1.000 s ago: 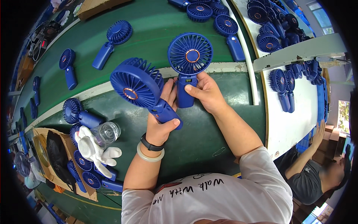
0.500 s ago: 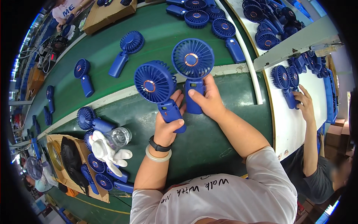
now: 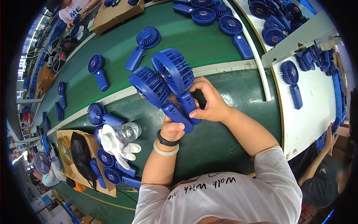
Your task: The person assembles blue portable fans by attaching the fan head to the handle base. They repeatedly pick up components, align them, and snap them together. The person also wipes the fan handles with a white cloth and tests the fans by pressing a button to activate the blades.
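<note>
Hands at centre over the green belt [image 3: 223, 86], each closed round the handle of a blue handheld fan. Left hand [image 3: 172, 128] grips the lower fan [image 3: 151, 86]; right hand [image 3: 210, 102] grips the upper fan [image 3: 173, 71], heads overlapping, tilted left. White glove [image 3: 117, 143] and clear jar [image 3: 128, 131] lie nearby, lower left.

Held in the hands: two handheld fans [image 3: 164, 89] of matt blue plastic, ribbed grilles, smooth handles. Lay beneath: a green conveyor belt [image 3: 112, 48], smooth and faintly sheened. Sat nearby: a glossy clear plastic bottle [image 3: 128, 131], a soft white cloth glove [image 3: 117, 145], a rough brown cardboard box [image 3: 112, 13]. Ran alongside: a smooth white worktop [image 3: 317, 100].
</note>
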`<state>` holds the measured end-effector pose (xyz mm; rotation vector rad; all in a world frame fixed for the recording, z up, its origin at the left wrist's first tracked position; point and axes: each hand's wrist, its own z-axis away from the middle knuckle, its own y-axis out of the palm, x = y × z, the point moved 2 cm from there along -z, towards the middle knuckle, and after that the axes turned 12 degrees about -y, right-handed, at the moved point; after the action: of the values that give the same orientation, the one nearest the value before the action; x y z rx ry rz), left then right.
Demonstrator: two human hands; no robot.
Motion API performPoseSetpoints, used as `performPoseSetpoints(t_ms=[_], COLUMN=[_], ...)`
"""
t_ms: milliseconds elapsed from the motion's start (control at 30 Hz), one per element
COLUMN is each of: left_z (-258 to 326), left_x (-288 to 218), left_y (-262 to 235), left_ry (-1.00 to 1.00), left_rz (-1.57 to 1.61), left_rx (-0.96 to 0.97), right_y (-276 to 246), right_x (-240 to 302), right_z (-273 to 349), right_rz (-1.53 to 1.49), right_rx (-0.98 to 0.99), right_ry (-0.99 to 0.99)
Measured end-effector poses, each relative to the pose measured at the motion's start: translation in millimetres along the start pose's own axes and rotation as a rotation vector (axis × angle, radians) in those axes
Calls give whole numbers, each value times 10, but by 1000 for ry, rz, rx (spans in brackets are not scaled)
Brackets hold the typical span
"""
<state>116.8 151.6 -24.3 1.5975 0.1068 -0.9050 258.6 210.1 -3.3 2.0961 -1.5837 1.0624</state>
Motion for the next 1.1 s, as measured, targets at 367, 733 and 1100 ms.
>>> performPoseSetpoints(t_ms=[367,733,1100], left_z=[-25,3,39], left_x=[-29,-27,-52], left_y=[87,24,-49], left_ry=[15,52,114], left_rz=[114,-41,-74], left_rx=[-85,-247,-261], right_y=[-344,-1284,-711], right_x=[-17,-860,-432], right_z=[-138,-467,-201], right_rz=[322,1648,-1242], right_rx=[-162,197,-495], right_ry=[-18,745,654])
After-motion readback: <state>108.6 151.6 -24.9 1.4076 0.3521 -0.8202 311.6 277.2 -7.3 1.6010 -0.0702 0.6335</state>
